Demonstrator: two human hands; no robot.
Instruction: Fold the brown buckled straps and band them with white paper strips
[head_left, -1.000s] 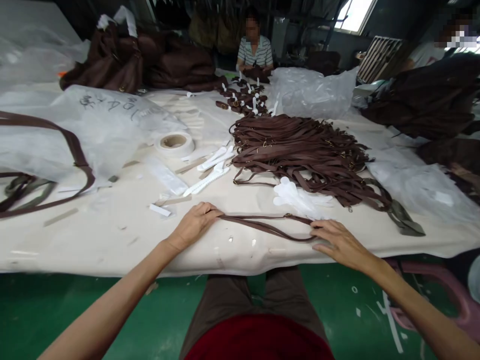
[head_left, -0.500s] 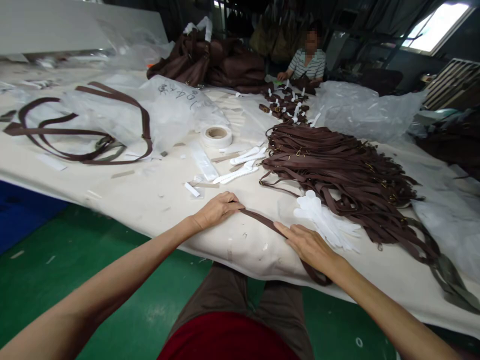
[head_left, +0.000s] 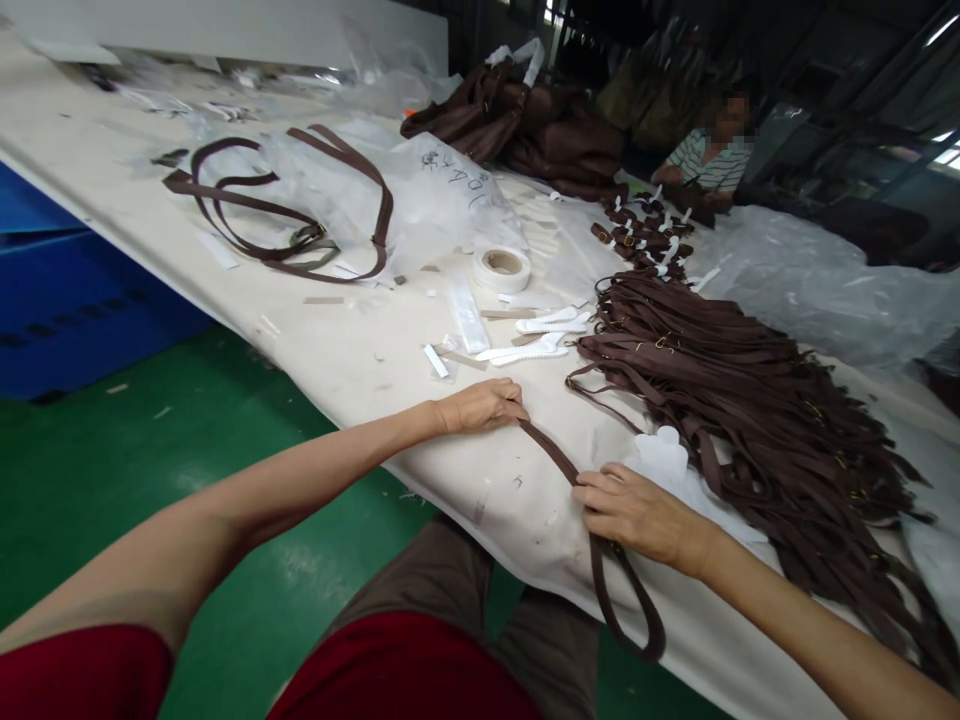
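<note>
A brown strap (head_left: 553, 452) runs between my two hands near the table's front edge. My left hand (head_left: 489, 404) is closed on its far end. Fingers of my right hand (head_left: 622, 505) are bent around the strap farther along. Below that hand the strap hangs in a loop over the table edge. Just beyond my right hand lie white flat pieces (head_left: 664, 455), partly covered by my hand and forearm. A large pile of brown straps (head_left: 735, 370) with brass hooks spreads to the right.
On the table (head_left: 337, 350) are a white tape roll (head_left: 501, 268), white toothed pieces (head_left: 532, 348), looped brown straps (head_left: 382, 215) on plastic at the left, and brown bags (head_left: 562, 130) behind. A person (head_left: 712, 165) sits across; blue boxes (head_left: 90, 290) stand lower left.
The view has turned, shifting the table's contents rightward in the picture. The strap's loop now hangs farther below my right hand, whose fingers are more curled around it.
</note>
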